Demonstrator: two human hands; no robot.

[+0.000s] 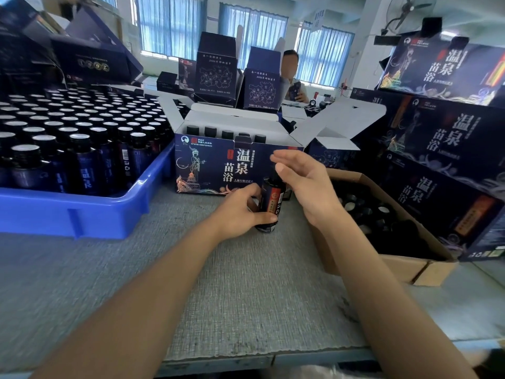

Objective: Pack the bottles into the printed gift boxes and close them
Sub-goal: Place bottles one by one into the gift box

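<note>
The grey table point(246, 296) runs under everything in front of you. On your right, closed printed boxes point(437, 149) are stacked high, and on your left sits a blue tray point(82, 214) packed with upright capped bottles point(82, 149). Straight ahead stands the open gift box point(207, 165), its white flaps spread wide and a row of dark caps point(210, 131) showing along its top. A brown carton point(410, 266) holding dark caps lies between that box and the stack, just beside your right forearm.

Your left hand point(240, 212) grips the lower part of a single bottle point(272, 198), with the fingers curled round it and the thumb lying across its base. The bottle stands upright at the table, right in front of the open gift box's lower right corner; you cannot tell whether its base touches the surface. Your right hand point(306, 181) holds nothing: its fingers are loosely straight and spread, palm turned toward the bottle, just above and to the right of the bottle's neck. Whether it touches the cap cannot be told.
</note>
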